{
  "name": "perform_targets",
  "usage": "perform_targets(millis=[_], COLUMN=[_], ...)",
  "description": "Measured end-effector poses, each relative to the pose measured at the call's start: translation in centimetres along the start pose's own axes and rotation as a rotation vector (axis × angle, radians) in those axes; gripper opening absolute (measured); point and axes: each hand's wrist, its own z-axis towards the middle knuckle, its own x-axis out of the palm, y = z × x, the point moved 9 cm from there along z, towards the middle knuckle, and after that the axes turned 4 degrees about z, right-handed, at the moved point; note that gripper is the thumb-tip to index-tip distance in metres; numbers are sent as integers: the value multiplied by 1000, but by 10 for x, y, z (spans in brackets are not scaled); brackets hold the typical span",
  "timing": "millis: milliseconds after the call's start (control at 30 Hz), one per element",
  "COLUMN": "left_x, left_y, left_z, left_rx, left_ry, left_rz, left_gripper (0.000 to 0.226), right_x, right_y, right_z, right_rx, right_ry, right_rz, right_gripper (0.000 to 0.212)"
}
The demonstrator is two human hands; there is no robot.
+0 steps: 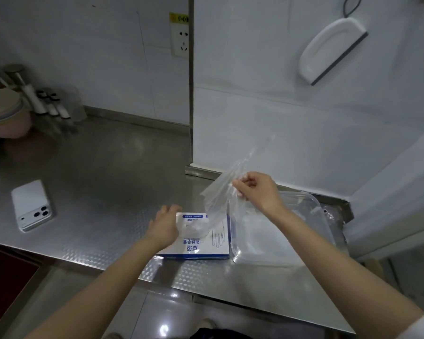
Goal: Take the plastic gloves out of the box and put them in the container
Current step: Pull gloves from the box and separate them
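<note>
Right of phone (31, 205), left hand (165, 225) pressing box (201, 245), right hand (260, 192) pinching glove (218, 189) by container (313, 196)

White walls (108, 57), steel counter (103, 182)

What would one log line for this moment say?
phase: unpacking | left hand: rests on box | right hand: pinches plastic glove, raised over container edge

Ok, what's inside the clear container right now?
A hazy heap of plastic gloves lies in the container. The right forearm crosses over it, hiding part; the count can't be told.
</note>
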Motion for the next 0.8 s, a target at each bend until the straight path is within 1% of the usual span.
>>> perform_targets(millis=[67, 100, 133, 167, 200, 267, 300, 333, 367, 400, 433, 467, 500, 567, 633, 700, 767, 800], left_x=[-34, -46, -50, -49, -44, -33, -29, -25, -23, -23, -23, -24, -26, -30, -35, -35, -32, -30], left_y=[-12, -22, -37, -55, -75, -107, -117, -123, -128, -133, -135, -136, -136, -136, -140, -145, -155, -162], left_z=[-4, -7, -8, -10, -11, -17, -19, -21, -22, -24, -24, -23, -22, -19, -19, -18, -21, -24], left_rx=[1, 13, 29, 62, 109, 193, 229, 257, 278, 300, 311, 306, 292, 282, 292, 305, 335, 361], left_ry=[-221, -248, -193, -77, 62, 322, 424, 501, 560, 600, 615, 611, 597, 572, 571, 566, 573, 589], left_rz=[-342, -510, -651, -737, -760, -746, -753, -770, -790, -803, -813, -831, -851, -876, -891, -877, -838, -808], left_gripper=[37, 32, 32, 41, 57, 87, 93, 89, 74, 53, 34, 23, 24, 34, 25, 17, 22, 25], right_x=[-3, -3, -1, 3, 6, 10, 10, 10, 9, 6, 2, -4, -10, -22, -32, -38, -37, -34], right_y=[-4, -6, -8, -8, -8, -7, -7, -7, -8, -11, -15, -20, -25, -31, -35, -37, -36, -35], right_z=[-7, -11, -16, -20, -26, -34, -38, -42, -46, -48, -50, -52, -54, -59, -64, -68, -73, -75], right_rx=[3, 13, 29, 45, 56, 64, 66, 70, 84, 104, 128, 150, 168, 176, 171, 184, 207, 232], right_ry=[41, 74, 117, 169, 221, 312, 356, 398, 435, 461, 474, 480, 485, 493, 492, 490, 511, 533], right_rz=[-11, -9, 8, 47, 84, 132, 144, 154, 165, 168, 157, 140, 126, 105, 104, 173, 244, 277], right_gripper=[21, 21, 18, 14, 12, 18, 18, 14, 9, 7, 8, 11, 13, 18, 25, 21, 16, 20])
